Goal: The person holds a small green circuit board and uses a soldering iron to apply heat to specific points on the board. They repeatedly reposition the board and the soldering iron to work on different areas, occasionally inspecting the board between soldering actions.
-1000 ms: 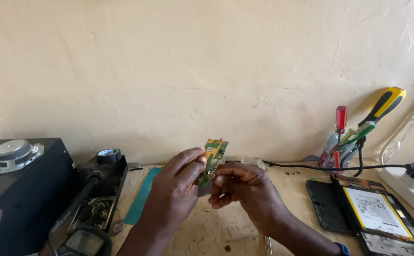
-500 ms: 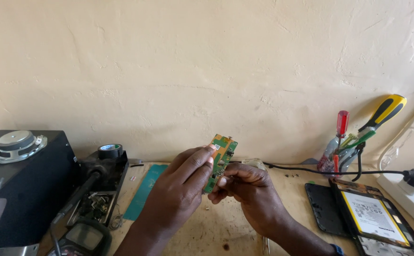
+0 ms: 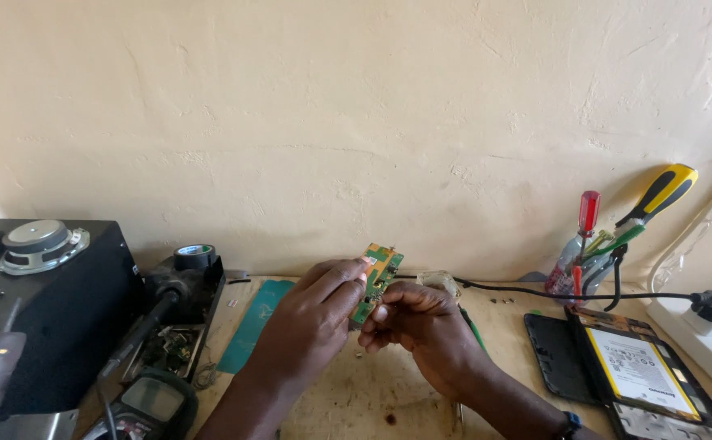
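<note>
A small green circuit board is held upright above the wooden bench, between both my hands. My left hand grips its upper left edge with thumb and fingers. My right hand pinches its lower end from the right side, fingers curled. The board's lower half is hidden behind my fingers.
An opened tablet lies at the right, beside a white power strip with a black plug. A holder with screwdrivers stands by the wall. At the left are a black box with a speaker, a tape roll and a multimeter.
The view has drifted a little, so hands and board sit slightly further right and lower in frame. Both hands keep their hold on the board.
</note>
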